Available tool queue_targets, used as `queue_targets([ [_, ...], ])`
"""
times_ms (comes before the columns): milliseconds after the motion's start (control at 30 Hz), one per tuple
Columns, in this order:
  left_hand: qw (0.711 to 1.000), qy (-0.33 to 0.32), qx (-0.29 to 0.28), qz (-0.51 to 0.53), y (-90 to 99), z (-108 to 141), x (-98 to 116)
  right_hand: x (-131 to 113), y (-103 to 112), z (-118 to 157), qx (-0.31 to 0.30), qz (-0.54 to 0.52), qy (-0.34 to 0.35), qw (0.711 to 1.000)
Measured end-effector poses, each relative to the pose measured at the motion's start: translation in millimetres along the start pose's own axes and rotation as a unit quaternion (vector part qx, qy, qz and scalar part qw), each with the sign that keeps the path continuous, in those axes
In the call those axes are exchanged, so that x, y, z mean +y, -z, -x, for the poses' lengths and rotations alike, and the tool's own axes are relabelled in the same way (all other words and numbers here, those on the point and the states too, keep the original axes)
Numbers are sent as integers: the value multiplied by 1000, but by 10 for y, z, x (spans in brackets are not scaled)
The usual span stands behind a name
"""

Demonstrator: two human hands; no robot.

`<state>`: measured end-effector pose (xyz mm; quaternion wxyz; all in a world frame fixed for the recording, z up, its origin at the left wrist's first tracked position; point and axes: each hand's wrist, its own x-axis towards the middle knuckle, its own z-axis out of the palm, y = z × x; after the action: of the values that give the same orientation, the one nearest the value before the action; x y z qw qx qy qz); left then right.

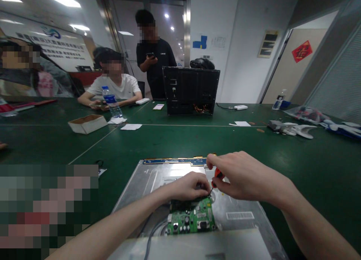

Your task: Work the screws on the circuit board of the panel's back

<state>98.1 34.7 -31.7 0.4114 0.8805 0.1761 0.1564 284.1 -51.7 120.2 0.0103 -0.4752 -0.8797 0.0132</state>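
Note:
A silver metal panel (239,222) lies flat in front of me, with a green circuit board (191,218) on it and a narrow blue board (175,161) along its far edge. My right hand (237,175) is closed around a red and black screwdriver (218,173), whose tip points down at the circuit board's far right corner. Close beside that tip, my left hand (190,185) has its fingers curled together over the board's far edge; what they hold, if anything, is hidden. A grey cable (150,239) runs left of the board.
On the green table (158,139) stand a black casing (191,91), a water bottle (111,102) and an open box (88,124). Grey and white parts (290,128) lie at the right. One person sits across the table; another stands behind with a phone.

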Motion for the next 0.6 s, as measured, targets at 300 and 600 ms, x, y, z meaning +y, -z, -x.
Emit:
queue_targets([
  [300, 1000, -2, -4, 16, 19, 0, 37, -2, -1, -26, 0, 22, -33, 999],
  [600, 1000, -5, -1, 10, 8, 1, 21, 3, -30, -30, 11, 15, -18, 1000],
])
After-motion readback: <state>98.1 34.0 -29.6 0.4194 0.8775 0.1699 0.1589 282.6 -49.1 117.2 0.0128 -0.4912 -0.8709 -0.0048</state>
